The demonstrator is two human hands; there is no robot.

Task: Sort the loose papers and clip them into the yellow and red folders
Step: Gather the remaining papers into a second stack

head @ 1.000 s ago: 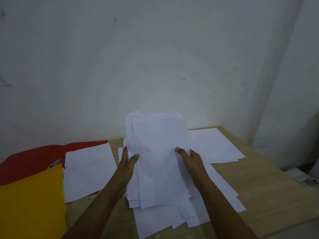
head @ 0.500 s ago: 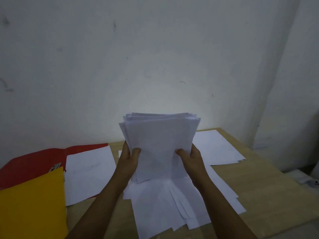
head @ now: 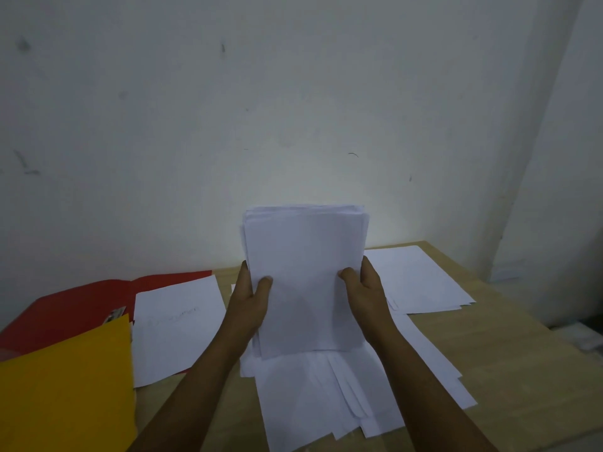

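we held the stack (head: 305,282) upright over the middle of the tabletop (head: 509,360), our left hand (head: 249,301) gripping its left edge and our right hand (head: 365,296) its right edge, thumbs on the front sheet and fingers curled behind. under it loose papers (head: 326,399) lay fanned toward the near edge, with more sheets (head: 421,278) by the far right corner. at the left edge the red folder (head: 75,311) lay open with one sheet (head: 176,327) on it, and the yellow folder (head: 65,396) overlapped its near side at the near left corner.
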